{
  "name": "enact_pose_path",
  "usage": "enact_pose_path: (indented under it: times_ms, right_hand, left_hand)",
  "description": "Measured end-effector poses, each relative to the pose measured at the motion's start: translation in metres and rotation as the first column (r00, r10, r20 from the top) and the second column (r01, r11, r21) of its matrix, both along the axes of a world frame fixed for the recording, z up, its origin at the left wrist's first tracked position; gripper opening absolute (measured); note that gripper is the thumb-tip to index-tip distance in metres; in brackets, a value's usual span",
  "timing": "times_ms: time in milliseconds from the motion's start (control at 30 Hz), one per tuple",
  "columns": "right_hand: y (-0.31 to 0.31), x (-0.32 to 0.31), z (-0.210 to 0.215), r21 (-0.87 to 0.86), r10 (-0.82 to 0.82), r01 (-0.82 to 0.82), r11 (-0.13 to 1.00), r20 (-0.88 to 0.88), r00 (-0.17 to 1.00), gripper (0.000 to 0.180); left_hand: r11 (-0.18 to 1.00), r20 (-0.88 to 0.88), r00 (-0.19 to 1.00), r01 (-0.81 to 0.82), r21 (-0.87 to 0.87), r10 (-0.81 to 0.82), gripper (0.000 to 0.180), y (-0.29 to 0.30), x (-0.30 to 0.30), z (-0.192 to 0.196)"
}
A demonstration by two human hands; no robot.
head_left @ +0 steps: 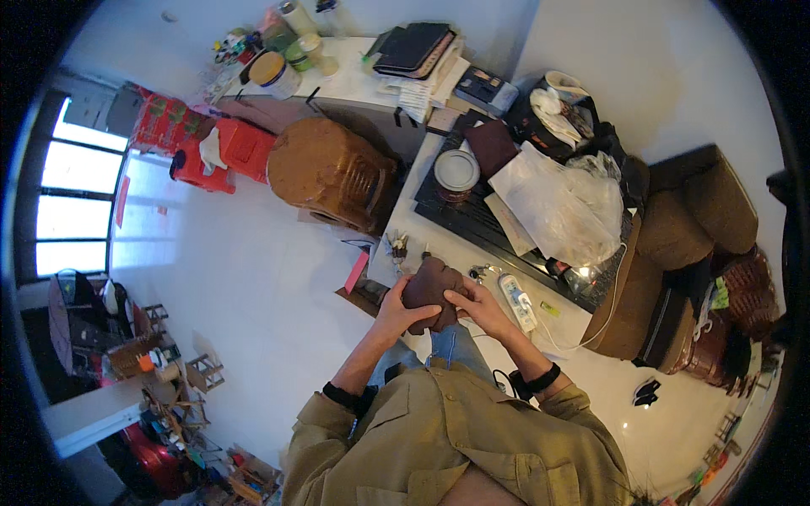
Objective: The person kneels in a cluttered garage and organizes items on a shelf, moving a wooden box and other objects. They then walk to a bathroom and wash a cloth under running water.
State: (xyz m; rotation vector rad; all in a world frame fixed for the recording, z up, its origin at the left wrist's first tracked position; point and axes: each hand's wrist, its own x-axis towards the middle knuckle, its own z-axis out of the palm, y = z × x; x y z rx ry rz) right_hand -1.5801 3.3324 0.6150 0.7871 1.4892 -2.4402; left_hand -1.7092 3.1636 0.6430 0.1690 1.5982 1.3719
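A dark brown, rounded leather pouch is clasped by the left grip at 8 o'clock and the right grip at 4 o'clock.

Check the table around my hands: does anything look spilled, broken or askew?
Nothing looks spilled or broken. Both the left hand and right hand grip a dark brown object at the table edge. A white remote lies beside them; a clear plastic bag sits crumpled behind.

Upper middle of the frame, a brown stool stands beside the white bench. On the bench sit a dark tray, a round tin, a clear plastic bag and a white remote. At right, a brown sofa. Red crates sit upper left.
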Motion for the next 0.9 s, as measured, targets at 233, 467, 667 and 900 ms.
enact_pose_path:
  times_ms: [233,467,667,900]
  right_hand:
    - [-0.048,-0.02,0.007,0.026,0.101,-0.1,0.995,-0.026,0.995,0.036]
    - [-0.172,-0.054,0.053,-0.068,0.154,-0.151,0.986,0.032,0.988,0.051]
    - [-0.3,-0.068,0.043,0.033,0.314,-0.313,0.949,-0.033,0.949,0.057]
    - [-0.433,-0.092,0.049,-0.071,0.524,-0.524,0.849,-0.016,0.852,0.052]
  left_hand:
    - [0.984,-0.031,0.987,-0.154,0.088,0.157,0.07,-0.09,0.001,0.006]
    - [0.955,-0.076,0.963,-0.243,0.17,0.259,0.069,-0.212,0.011,0.028]
    - [0.916,-0.114,0.929,-0.315,0.249,0.351,0.073,-0.349,0.034,0.009]
    - [0.686,0.124,0.734,-0.671,0.282,0.668,0.078,-0.493,0.075,0.03]
